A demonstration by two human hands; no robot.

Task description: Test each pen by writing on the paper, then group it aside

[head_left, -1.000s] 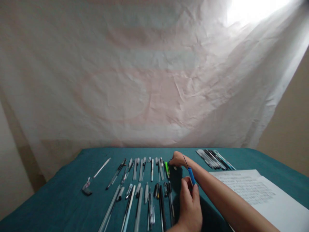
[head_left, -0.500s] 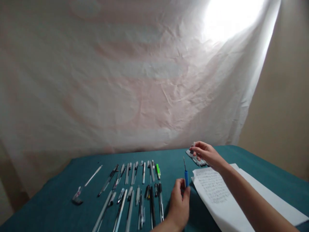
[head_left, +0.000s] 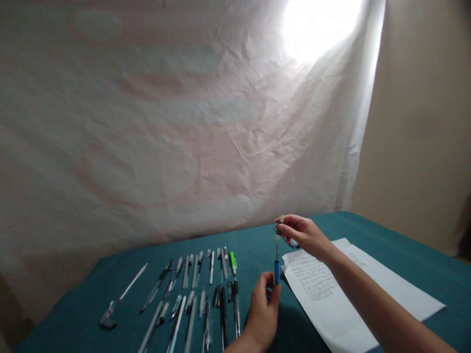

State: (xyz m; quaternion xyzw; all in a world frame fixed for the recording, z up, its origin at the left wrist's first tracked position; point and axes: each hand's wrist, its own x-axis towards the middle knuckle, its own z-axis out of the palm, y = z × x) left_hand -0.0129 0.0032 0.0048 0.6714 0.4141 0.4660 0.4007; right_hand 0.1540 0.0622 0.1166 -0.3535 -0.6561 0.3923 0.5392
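My left hand (head_left: pixel 263 309) is closed around the lower end of a blue pen barrel (head_left: pixel 277 272) held upright, with a thin rod, like a refill, rising from its top. Over that rod, my right hand (head_left: pixel 305 235) pinches a small pen piece (head_left: pixel 278 228), pale at both ends and darker in the middle. The piece lines up with the rod's upper end; whether the rod goes inside it is too small to tell. Partly hidden behind my right hand lies a group of pens (head_left: pixel 293 243).
Two rough rows of pens and caps (head_left: pixel 223 314) lie left of my hands, with a green highlighter (head_left: pixel 233 262). A taken-apart pen (head_left: pixel 108 317) and a thin white stick (head_left: pixel 133 282) lie far left. Written paper sheets (head_left: pixel 327 304) are under my right forearm on the green-covered table (head_left: pixel 121 260).
My right hand has moved left, bringing the small pen piece over the rod of the blue barrel. My left hand keeps its hold. The view has turned slightly right.
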